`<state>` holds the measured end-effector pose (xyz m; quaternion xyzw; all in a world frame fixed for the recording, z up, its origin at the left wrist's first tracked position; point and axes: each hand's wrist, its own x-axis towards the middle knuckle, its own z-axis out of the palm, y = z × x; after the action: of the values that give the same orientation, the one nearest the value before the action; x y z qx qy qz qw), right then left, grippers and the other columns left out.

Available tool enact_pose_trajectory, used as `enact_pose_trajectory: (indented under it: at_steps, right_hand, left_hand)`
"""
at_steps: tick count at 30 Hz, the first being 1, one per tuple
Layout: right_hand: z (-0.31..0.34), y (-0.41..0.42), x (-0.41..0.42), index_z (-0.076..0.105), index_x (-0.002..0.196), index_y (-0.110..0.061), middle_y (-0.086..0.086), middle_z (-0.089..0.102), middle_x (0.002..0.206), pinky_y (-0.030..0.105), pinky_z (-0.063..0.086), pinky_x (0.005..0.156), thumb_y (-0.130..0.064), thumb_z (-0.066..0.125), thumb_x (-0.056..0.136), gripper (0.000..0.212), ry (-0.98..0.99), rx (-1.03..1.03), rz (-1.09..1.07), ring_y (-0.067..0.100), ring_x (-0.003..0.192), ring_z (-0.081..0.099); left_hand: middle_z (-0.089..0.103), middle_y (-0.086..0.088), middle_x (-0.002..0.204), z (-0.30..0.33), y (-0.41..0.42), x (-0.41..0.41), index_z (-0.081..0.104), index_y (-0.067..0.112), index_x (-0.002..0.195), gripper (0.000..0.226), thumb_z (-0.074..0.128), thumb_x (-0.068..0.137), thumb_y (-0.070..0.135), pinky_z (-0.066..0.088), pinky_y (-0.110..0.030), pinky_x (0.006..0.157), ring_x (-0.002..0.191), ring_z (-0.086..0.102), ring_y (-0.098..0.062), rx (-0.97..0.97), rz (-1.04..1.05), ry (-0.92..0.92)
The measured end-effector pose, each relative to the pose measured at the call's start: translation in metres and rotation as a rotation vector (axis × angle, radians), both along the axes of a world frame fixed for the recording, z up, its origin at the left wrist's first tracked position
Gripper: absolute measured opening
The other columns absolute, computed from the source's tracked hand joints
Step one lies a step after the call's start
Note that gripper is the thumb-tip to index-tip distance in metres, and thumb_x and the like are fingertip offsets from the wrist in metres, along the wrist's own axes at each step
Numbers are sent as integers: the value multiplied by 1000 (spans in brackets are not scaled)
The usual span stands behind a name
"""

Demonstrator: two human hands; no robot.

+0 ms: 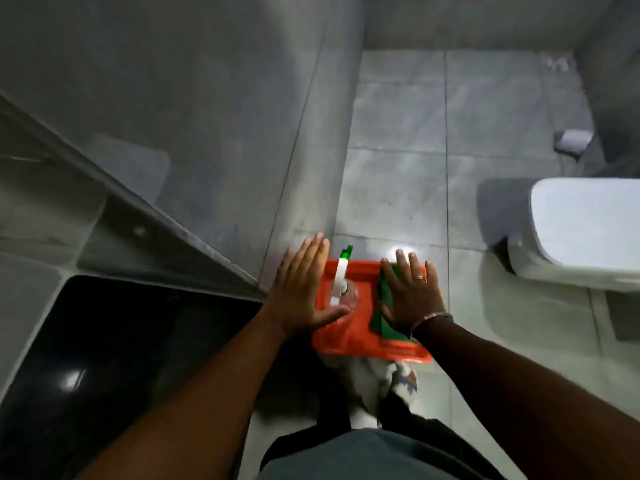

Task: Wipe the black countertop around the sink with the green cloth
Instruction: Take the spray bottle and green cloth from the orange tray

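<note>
A red tray [363,332] lies on the grey floor tiles below me. On it rests a folded green cloth [386,317] at the right and a clear spray bottle [341,289] with a white and green trigger head at the left. My right hand [410,292] is spread flat over the green cloth, fingers apart. My left hand [303,289] hovers open over the tray's left edge, its thumb in front of the bottle. The black countertop [121,341] shows at the lower left. No sink is in view.
A white toilet [585,233] stands at the right. A glass partition with a metal edge [173,216] runs diagonally at the left beside a grey tiled wall. A toilet roll holder [573,140] sits at the far right. My legs and feet are below the tray.
</note>
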<state>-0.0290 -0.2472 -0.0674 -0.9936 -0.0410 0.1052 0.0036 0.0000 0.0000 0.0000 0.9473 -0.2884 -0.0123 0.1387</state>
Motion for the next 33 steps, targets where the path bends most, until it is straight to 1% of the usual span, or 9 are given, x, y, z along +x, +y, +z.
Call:
enact_pose_trajectory:
  at_steps: [5,12,16,19,22,26,28,30,33]
  right_hand:
    - [-77,4,-10,16,149,-10,22,33,150,46,36,104,-45,51,83,82,312,251,-405,39,132,39]
    - [-144,11,23,24,143,4,29,30,147,44,29,112,-29,61,87,75,303,572,-988,41,135,33]
    - [-155,17,41,39,132,-5,21,47,133,48,41,102,-32,70,77,68,201,544,-1267,41,122,47]
    - [-158,9,44,50,120,-10,15,60,121,47,48,93,-40,81,65,70,273,519,-1323,40,112,57]
    - [-161,-4,40,64,102,-12,12,70,100,44,55,82,-41,81,64,51,371,648,-1154,36,92,66]
    - [-140,-6,38,66,83,-9,15,68,79,37,54,64,-12,65,80,5,296,1135,-1147,30,68,63]
    - [-115,-14,45,65,91,-5,17,66,80,32,54,64,-5,56,83,12,260,1456,-1312,31,69,61]
    - [-82,-30,59,63,104,1,20,67,88,43,56,76,-5,53,83,25,241,1712,-1433,34,79,63]
    - [-21,-66,89,67,93,-4,13,74,76,38,59,60,-8,48,82,22,168,1857,-1422,29,68,71]
  left_hand:
    - [-8,-7,166,-62,-3,-12,-14,20,153,128,55,66,83,7,-48,125,154,-5,-21,-212,219,364]
    - [24,-15,162,-95,-31,15,13,17,155,114,74,68,58,27,-40,120,149,27,-28,-582,208,400]
    - [46,-20,149,-99,-50,29,39,6,144,79,68,82,45,39,-52,113,140,44,-31,-659,116,311]
    - [49,-18,146,-100,-56,29,44,6,141,72,64,83,42,42,-53,110,137,47,-29,-698,133,343]
    - [50,-15,146,-99,-57,31,37,42,145,69,64,82,53,43,-40,112,135,50,-24,-765,152,323]
    - [61,-7,133,-97,-60,36,43,25,146,63,57,90,51,50,-49,102,126,58,-21,-898,165,359]
    - [62,-1,132,-92,-66,40,47,14,143,59,55,93,44,51,-42,101,123,60,-18,-918,179,364]
    - [63,12,128,-83,-75,48,53,5,137,50,56,94,32,52,-35,98,118,63,-14,-948,202,351]
    - [64,17,124,-62,-90,66,60,2,127,42,55,94,28,52,-37,97,115,65,-15,-991,175,340]
